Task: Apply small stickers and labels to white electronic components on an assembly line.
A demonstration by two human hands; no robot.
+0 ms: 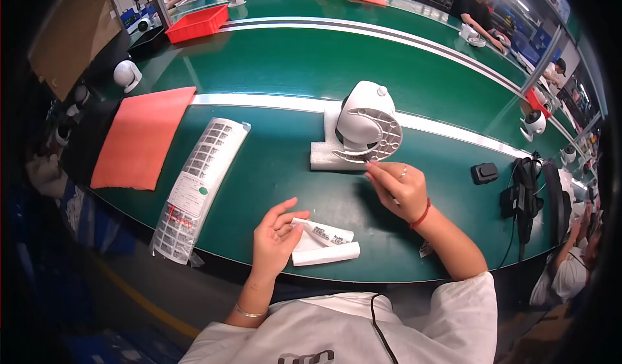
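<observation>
A white dome-shaped camera (358, 125) lies tipped on a white foam block (337, 156), with the ribbed underside of its round base (389, 135) showing. At the lower edge of that base, my right hand (403, 192) has thumb and forefinger pinched together; whatever is between them is too small to make out. My left hand (273, 239) is nearer to me, its fingers loosely bent and apart. Beside its thumb lies a partly curled strip of white labels (325, 235) with dark print, and the rolled part (326, 254) faces me.
Left of my hands lies a long plastic-wrapped label sheet (199, 192), beyond it an orange foam mat (144, 140). A red tray (198, 23) stands on the green belt (285, 56). To the right are a small black block (484, 173) and black cables (526, 195). Other people work across the belt.
</observation>
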